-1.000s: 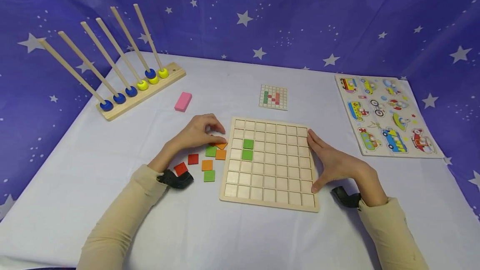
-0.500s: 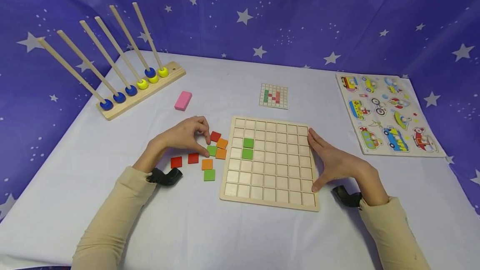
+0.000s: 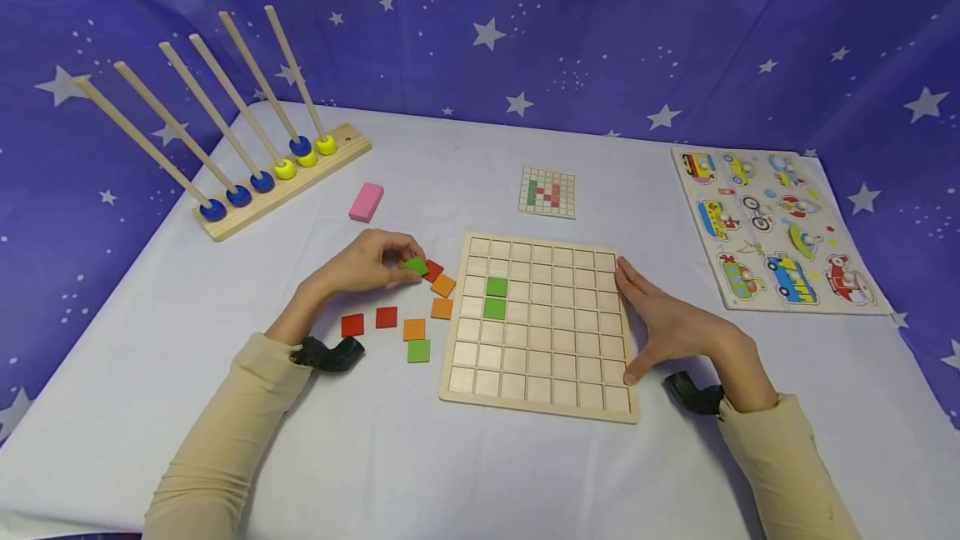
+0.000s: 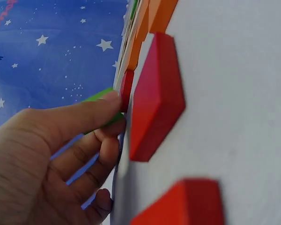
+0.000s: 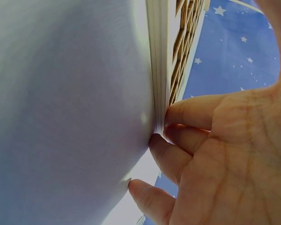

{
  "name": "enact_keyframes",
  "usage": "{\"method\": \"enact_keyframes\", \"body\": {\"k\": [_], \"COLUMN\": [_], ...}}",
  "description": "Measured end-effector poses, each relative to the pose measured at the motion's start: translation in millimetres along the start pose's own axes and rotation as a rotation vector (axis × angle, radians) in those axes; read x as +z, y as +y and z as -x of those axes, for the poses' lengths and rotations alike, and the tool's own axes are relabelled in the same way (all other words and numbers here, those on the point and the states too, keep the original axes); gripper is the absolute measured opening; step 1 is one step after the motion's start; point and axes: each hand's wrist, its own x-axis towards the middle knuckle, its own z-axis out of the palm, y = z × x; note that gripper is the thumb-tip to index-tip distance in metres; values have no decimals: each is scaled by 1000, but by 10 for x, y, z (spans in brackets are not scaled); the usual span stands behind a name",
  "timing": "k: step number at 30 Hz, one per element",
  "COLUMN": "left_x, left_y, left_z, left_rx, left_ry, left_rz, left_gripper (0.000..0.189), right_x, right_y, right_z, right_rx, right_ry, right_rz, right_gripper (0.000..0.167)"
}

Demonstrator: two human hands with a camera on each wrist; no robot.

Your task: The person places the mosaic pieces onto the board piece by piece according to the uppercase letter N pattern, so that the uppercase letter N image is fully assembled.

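Observation:
My left hand (image 3: 367, 262) pinches a green square tile (image 3: 415, 266) between thumb and fingers, left of the wooden grid board (image 3: 540, 416). In the left wrist view, the thumb partly covers that green tile (image 4: 99, 95). A red tile (image 3: 433, 271) lies just under and beside it. Two green tiles, an upper one (image 3: 497, 287) and a lower one (image 3: 494, 308), sit in squares of the board. My right hand (image 3: 671, 325) touches the board's right edge with its thumb and fingertips spread apart. The right wrist view shows the fingertips (image 5: 178, 115) against the board's side.
Several loose orange, red and green tiles, among them an orange tile (image 3: 414, 329), lie left of the board. Behind it is a small pattern card (image 3: 547, 193). A pink block (image 3: 367, 202), a peg abacus (image 3: 285, 182) and a vehicle puzzle (image 3: 772, 232) stand around.
My left hand has put a red tile down near the others, drawn back left, and lifted a green tile from the group. The right hand stays at the board's edge.

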Motion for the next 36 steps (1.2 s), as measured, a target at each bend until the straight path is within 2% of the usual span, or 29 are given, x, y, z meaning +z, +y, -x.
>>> {"method": "enact_keyframes", "body": {"k": [3, 8, 13, 17, 23, 28, 36], "left_x": [8, 82, 257, 408, 601, 712, 798], "left_y": [47, 173, 332, 471, 620, 681, 673], "left_z": [-9, -34, -84, -106, -98, -95, -100], "left_rx": [0, -2, 79, 142, 187, 228, 295], "left_ry": [6, -20, -53, -103, -168, -143, -60], "left_rz": [39, 103, 138, 150, 117, 97, -15], "left_gripper": [25, 30, 27, 22, 12, 12, 15], "right_x": [1, 2, 3, 4, 5, 0, -11], "right_y": [-7, -7, -6, -8, -14, -17, -5], "right_z": [-1, 2, 9, 8, 3, 5, 10], "right_rx": [5, -2, -7, -9, -3, 0, -13], "right_ry": [-1, -1, 0, 0, 0, -1, -4], "right_rz": [8, 2, -6, -11, 0, 6, -14], "right_gripper": [149, 148, 148, 148, 148, 148, 148]}}
